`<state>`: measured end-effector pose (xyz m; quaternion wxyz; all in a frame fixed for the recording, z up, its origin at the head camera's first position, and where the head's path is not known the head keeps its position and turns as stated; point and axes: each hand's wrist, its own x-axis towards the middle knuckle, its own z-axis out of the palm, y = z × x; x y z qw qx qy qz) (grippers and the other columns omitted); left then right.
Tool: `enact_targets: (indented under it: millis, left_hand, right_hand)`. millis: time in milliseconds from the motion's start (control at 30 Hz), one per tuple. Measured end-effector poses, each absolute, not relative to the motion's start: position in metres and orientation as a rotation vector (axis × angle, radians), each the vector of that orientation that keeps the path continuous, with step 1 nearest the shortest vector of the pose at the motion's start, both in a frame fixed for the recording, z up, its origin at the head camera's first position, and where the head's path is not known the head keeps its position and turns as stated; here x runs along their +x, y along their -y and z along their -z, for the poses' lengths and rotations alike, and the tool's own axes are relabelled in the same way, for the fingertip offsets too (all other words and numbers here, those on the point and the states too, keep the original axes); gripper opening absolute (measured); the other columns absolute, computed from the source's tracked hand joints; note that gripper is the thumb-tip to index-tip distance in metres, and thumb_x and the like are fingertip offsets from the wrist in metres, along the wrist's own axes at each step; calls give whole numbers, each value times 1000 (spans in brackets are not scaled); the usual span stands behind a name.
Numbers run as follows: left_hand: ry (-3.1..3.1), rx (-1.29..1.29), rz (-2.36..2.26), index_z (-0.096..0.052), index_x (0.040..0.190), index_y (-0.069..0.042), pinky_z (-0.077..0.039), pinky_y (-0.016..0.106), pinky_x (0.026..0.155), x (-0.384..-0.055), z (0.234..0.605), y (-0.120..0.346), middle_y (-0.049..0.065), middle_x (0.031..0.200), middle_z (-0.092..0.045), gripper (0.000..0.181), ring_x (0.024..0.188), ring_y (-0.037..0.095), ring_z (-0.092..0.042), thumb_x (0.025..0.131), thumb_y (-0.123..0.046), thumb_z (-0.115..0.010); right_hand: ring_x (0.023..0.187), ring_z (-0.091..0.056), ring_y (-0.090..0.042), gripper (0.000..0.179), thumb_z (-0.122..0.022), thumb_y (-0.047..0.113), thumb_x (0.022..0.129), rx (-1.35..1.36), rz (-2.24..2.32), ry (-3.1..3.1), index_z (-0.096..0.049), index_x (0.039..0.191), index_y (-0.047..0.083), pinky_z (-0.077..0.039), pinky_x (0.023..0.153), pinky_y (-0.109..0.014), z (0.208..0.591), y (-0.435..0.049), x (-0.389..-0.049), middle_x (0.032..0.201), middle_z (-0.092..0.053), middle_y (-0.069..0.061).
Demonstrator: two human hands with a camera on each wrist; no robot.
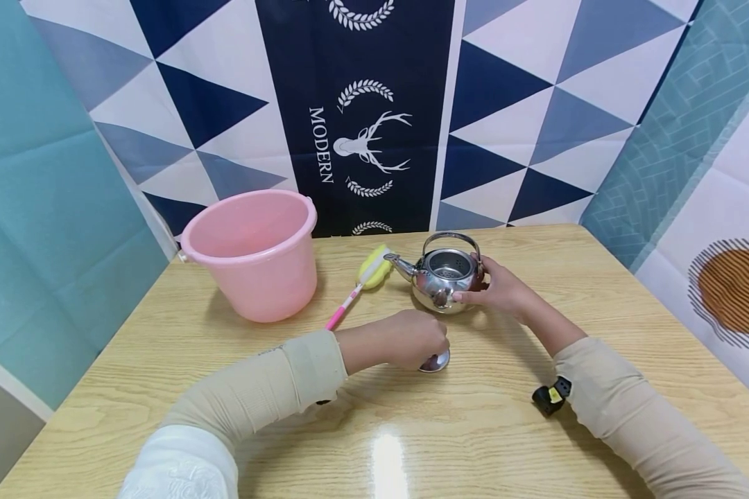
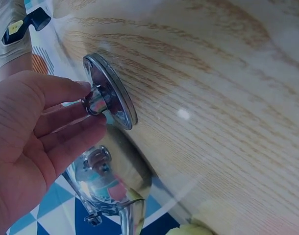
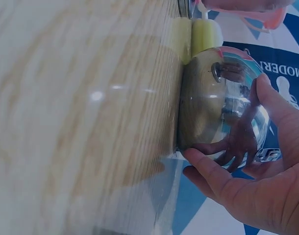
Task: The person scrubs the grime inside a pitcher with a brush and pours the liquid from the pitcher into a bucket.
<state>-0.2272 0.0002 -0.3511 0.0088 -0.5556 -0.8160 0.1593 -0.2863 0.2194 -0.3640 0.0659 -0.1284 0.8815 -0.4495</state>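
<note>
My left hand (image 1: 412, 339) pinches the knob of a round steel lid (image 2: 112, 93) between thumb and fingers. In the head view the lid lies low over the table, in front of the kettle; most of it hides under the hand. A shiny steel kettle (image 1: 440, 294) stands upright and uncovered, its strainer (image 1: 449, 272) visible inside and its hoop handle raised. Its spout points left. On the kettle's right side my right hand (image 1: 499, 291) grips the rounded body, thumb and fingers spread around it, as the right wrist view also shows.
Left of the kettle lies a yellow sponge brush (image 1: 374, 269) with a pink and white handle, its end hidden behind the left forearm. A pink bucket (image 1: 259, 277) stands at the table's back left. Patterned cloth (image 1: 362, 138) hangs behind the wooden table (image 1: 474, 430).
</note>
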Motion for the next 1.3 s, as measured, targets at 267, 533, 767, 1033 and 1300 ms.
enact_targets:
  millis: [267,533,767,1033,1300]
  left_hand:
    - [2503,-1726,-519,-69,104,-15,-51,24,68,-227,348,-1,0,95,-62,15,80,11,-58,90,-13,-65]
    - [2483,-1719,-474,-62,121,-14,-52,24,78,-228,342,-2,2,109,-60,25,93,12,-58,96,-17,-59]
    - [2426,-1726,-392,-58,129,-11,-44,25,96,-230,334,-1,7,124,-53,34,113,18,-50,95,-14,-57]
    - [2302,-1699,-259,-60,126,-13,-46,30,95,-233,323,0,8,140,-47,35,118,21,-50,91,-14,-63]
    - [2057,-1693,-90,-63,109,-11,-47,27,77,-239,322,-3,4,108,-59,17,92,18,-56,94,-9,-54]
  right_hand:
    - [130,-36,-43,100,-78,29,84,-386,1363,-2631,-13,152,-3,-30,106,-58,360,-218,-284,143,-34,-31]
    - [129,-37,-43,98,-79,31,83,-366,1356,-2628,-17,152,-1,-32,106,-56,363,-221,-286,142,-36,-28]
    - [129,-37,-43,97,-78,32,84,-361,1338,-2629,-16,152,0,-32,106,-57,362,-221,-286,143,-35,-28]
    - [127,-38,-41,91,-75,17,87,-417,1342,-2641,-15,153,-1,-36,102,-52,358,-221,-284,142,-34,-28]
    - [97,-44,-29,81,-70,4,85,-474,1356,-2663,-21,148,-5,-37,77,-34,359,-220,-284,109,-39,-18]
